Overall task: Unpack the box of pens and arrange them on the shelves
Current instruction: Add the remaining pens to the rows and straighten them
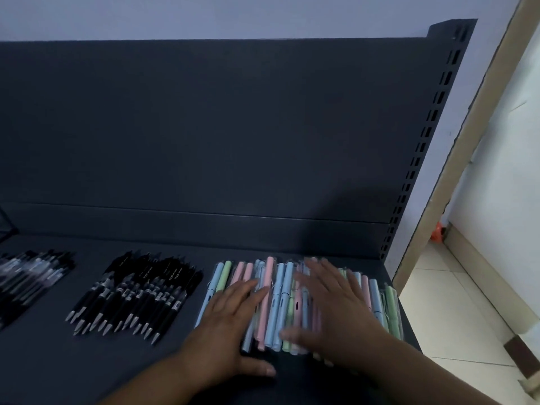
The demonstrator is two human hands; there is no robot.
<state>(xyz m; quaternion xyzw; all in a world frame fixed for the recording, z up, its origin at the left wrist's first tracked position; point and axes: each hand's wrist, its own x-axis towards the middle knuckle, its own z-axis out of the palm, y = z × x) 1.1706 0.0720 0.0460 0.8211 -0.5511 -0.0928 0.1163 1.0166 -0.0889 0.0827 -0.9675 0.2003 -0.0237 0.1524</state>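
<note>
Both hands, left hand [230, 323] and right hand [336, 311], lie flat with fingers spread on the pastel pens [277, 299] rowed at the dark shelf's [87, 369] right end, beside 2 groups of black pens [137, 293].

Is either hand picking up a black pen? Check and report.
No: the left hand and the right hand both lie flat on the pastel pens, away from the black pens.

- A pale wall [204, 16] is rising behind the dark shelf unit [204, 127].
- A beige frame [455, 159] is running diagonally at the right.
- Pale floor tiles [455, 311] are catching soft light beside it.
</note>
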